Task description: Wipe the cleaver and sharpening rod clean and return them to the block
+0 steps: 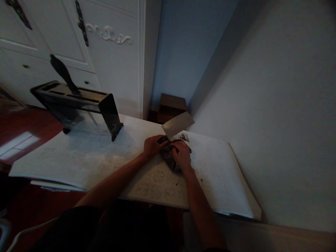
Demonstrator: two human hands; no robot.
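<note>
My left hand is closed around the black handle of a cleaver. Its broad, pale blade points up and away to the right. Close beside it, my right hand has its fingers bent over a dark, crumpled cloth at the handle end of the blade. The cloth rests on the pale tabletop, below and between my hands. Part of the handle and much of the cloth are hidden by my fingers.
A knife block with dark frame and clear sides stands at the left, one black-handled knife in it. White cabinets rise behind. A grey wall borders the right side. A brown box-like piece sits beyond the far edge.
</note>
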